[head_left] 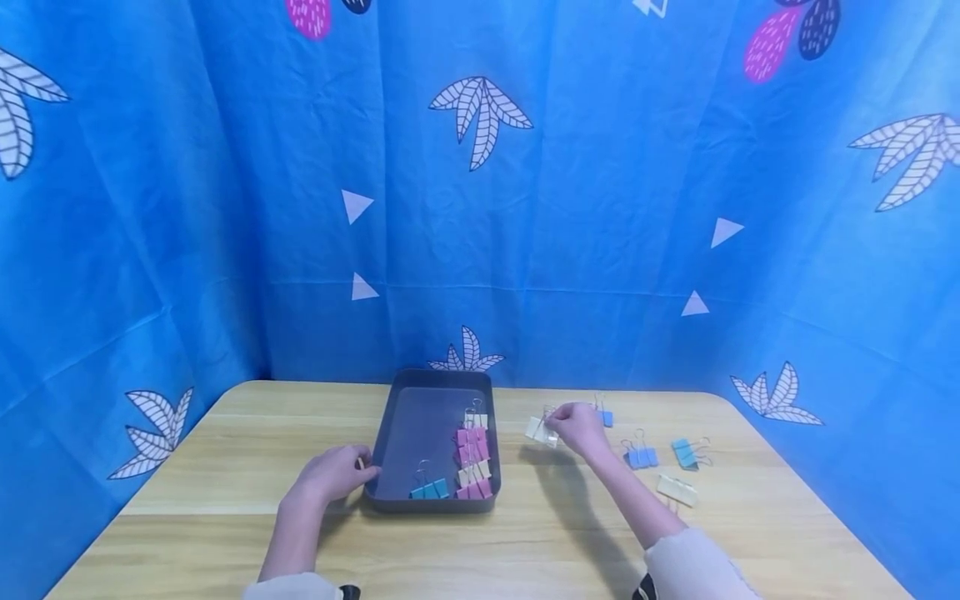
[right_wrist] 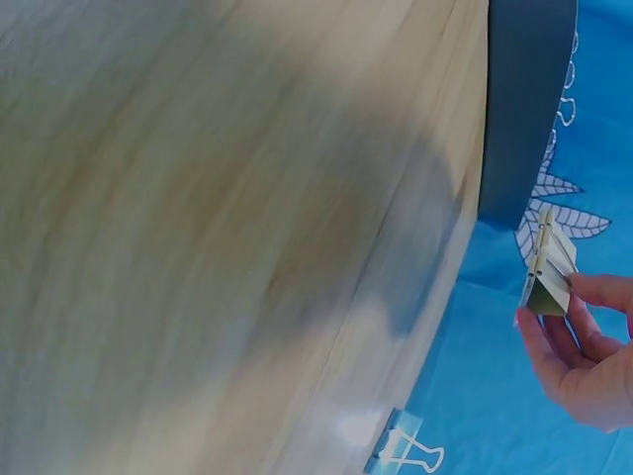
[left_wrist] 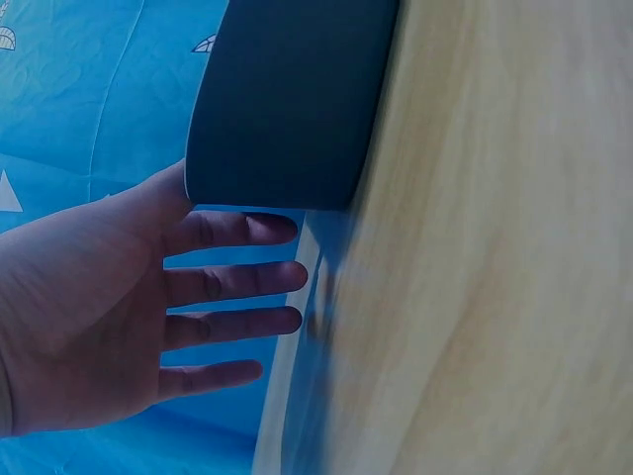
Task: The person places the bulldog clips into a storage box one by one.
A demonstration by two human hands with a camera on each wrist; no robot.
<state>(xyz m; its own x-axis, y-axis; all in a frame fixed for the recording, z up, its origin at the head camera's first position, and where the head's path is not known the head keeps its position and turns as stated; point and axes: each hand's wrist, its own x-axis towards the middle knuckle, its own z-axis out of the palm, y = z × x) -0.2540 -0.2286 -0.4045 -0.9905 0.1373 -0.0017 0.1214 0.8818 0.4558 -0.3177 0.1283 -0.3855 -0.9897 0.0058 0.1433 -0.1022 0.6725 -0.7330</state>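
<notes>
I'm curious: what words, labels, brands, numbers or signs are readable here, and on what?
None: no readable text on the dark tray, the clips in it, or the pale clip in the right hand. The blue cloth shows leaves and triangles, not writing.

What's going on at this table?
Someone's right hand pinches a cream clip above the table, to the right of a dark tray, while the left hand touches the tray near its front left corner. Inside the tray, pink clips and pale clips run along the right side, with a teal clip near the front edge. Blue clips and another cream clip lie farther right.
</notes>
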